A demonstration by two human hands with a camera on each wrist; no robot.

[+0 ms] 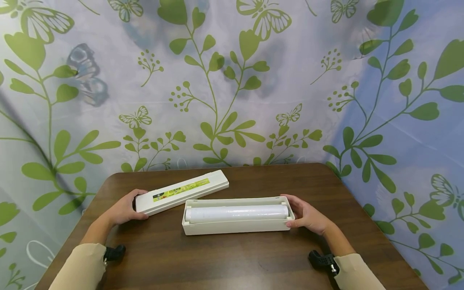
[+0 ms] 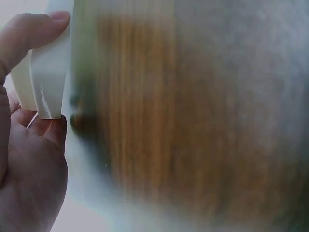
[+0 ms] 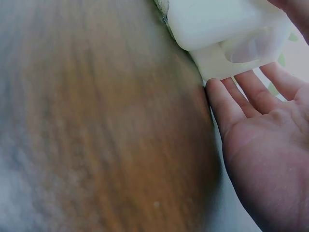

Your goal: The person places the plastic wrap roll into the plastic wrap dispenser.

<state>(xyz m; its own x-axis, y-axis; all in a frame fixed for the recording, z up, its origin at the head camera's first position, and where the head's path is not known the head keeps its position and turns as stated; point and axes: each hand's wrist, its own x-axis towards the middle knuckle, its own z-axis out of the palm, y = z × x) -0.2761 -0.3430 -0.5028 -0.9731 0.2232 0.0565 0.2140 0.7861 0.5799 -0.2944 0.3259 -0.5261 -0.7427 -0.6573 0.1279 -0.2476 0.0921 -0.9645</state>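
Observation:
In the head view, my left hand [image 1: 125, 207] grips the left end of a long white lid [image 1: 183, 197] with a yellow-green label [image 1: 181, 190]. The lid lies slanted, its right part behind a long white box [image 1: 235, 228]. Whether lid and box touch, I cannot tell. Inside the uncovered box lies a shiny white roll [image 1: 237, 213], apparently plastic wrap. My right hand [image 1: 308, 217] holds the box's right end, thumb at the front and fingers behind. The left wrist view shows my thumb and fingers around the lid's end [image 2: 48, 79]; the right wrist view shows fingers at the box's end [image 3: 217, 63].
Both things rest on a dark brown wooden table [image 1: 217, 257] with rounded far corners. A fabric backdrop [image 1: 224, 80] printed with green leaves and butterflies hangs behind it and at both sides. Black wrist mounts sit by the sleeves.

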